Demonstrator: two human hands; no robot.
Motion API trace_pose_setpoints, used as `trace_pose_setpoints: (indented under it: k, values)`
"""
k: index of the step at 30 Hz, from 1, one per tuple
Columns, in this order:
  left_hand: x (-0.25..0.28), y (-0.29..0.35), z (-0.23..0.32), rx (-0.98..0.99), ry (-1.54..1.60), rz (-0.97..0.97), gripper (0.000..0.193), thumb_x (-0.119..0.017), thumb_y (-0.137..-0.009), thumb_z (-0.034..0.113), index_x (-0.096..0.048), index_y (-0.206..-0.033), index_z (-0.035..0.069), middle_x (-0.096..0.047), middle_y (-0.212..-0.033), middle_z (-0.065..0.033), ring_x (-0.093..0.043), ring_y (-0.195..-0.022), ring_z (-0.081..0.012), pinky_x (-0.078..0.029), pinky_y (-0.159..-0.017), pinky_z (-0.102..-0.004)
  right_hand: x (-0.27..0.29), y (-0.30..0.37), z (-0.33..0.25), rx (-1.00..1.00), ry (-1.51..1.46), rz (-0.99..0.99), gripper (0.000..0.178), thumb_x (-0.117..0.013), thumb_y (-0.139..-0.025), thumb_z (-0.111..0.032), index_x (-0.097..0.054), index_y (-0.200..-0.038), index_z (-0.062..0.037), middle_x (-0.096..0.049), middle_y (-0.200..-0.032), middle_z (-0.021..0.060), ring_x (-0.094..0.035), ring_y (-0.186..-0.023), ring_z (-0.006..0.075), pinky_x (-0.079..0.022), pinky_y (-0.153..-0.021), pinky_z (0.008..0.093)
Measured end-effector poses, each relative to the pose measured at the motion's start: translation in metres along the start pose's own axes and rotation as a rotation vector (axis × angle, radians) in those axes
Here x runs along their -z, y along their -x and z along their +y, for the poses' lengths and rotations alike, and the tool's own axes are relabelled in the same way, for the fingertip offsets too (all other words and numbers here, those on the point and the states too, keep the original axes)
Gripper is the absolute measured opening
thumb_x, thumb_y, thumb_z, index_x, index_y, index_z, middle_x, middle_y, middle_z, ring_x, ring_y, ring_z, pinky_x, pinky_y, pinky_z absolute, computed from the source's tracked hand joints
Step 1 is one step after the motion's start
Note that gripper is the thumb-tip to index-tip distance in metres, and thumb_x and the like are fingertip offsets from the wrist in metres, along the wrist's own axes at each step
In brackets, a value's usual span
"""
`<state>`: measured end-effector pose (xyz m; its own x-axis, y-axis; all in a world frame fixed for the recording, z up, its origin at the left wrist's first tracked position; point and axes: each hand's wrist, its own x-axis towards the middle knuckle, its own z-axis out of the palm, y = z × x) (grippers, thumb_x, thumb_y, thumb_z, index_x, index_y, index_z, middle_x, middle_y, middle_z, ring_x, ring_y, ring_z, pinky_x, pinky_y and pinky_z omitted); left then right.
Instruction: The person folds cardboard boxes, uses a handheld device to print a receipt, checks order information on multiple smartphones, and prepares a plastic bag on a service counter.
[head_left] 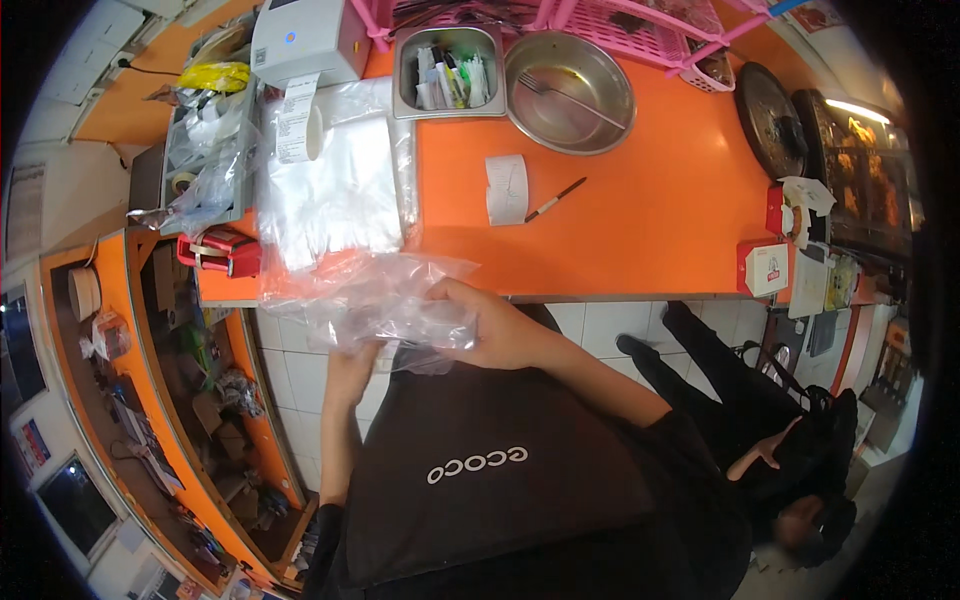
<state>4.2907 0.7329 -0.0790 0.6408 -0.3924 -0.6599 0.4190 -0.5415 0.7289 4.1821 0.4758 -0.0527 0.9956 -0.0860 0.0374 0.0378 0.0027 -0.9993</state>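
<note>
A crumpled clear plastic bag hangs between my two hands at the near edge of the orange table. My right hand is closed round its right side. Under the bag's left part is my left hand, its fingers hidden by the folds of plastic. Just beyond lies a flat stack of clear plastic bags. A curled paper slip and a pen rest to the right of the stack.
At the back stand a white label printer with a printed strip, a metal tub of packets, and a steel bowl with a fork. A red tape dispenser sits left. Another person is at the right.
</note>
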Motion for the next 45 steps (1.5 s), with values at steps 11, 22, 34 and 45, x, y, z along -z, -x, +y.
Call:
trace_pose_setpoints:
  k: [11,22,34,45]
  values:
    - [0.014,-0.028,0.004,-0.103,0.594,-0.533,0.066,-0.073,-0.084,0.01,-0.044,-0.144,0.004,-0.06,-0.126,-0.0108,-0.057,-0.118,-0.0268,-0.049,-0.101,-0.0446,0.086,0.055,-0.015,-0.067,-1.034,0.605,0.009,-0.061,-0.099,-0.014,-0.06,-0.105,-0.0075,-0.064,-0.096,0.0019,-0.063,-0.092,0.0092,-0.051,-0.08,0.0273]
    - [-0.063,-0.073,0.122,-0.136,0.867,-0.7,0.054,-0.05,-0.099,0.04,-0.055,-0.133,-0.001,-0.063,-0.126,-0.0181,-0.057,-0.122,-0.0333,-0.044,-0.106,-0.0524,0.134,0.166,-0.055,-0.441,-0.283,-0.076,0.031,-0.064,-0.099,-0.02,-0.067,-0.121,0.0014,-0.071,-0.114,0.0089,-0.064,-0.105,0.0165,-0.049,-0.095,0.0336]
    - [-0.225,-0.032,0.171,-0.273,0.662,-0.663,0.062,-0.068,-0.091,0.04,-0.053,-0.136,0.0,-0.058,-0.134,-0.0141,-0.058,-0.119,-0.0279,-0.049,-0.102,-0.0434,0.22,0.228,-0.091,0.059,-0.591,0.601,0.023,-0.058,-0.1,-0.024,-0.059,-0.114,-0.0047,-0.064,-0.095,0.0025,-0.062,-0.089,0.0141,-0.053,-0.079,0.0339]
    - [-0.36,-0.012,0.197,-0.61,-0.075,-0.475,0.044,-0.065,-0.086,-0.005,-0.053,-0.125,0.012,-0.053,-0.098,-0.0016,-0.053,-0.089,-0.0162,-0.045,-0.081,-0.0282,0.349,0.27,-0.013,-0.031,-0.433,1.395,0.025,-0.047,-0.091,-0.001,-0.054,-0.115,-0.0064,-0.058,-0.073,0.0037,-0.053,-0.049,0.0108,-0.044,-0.044,0.0275]
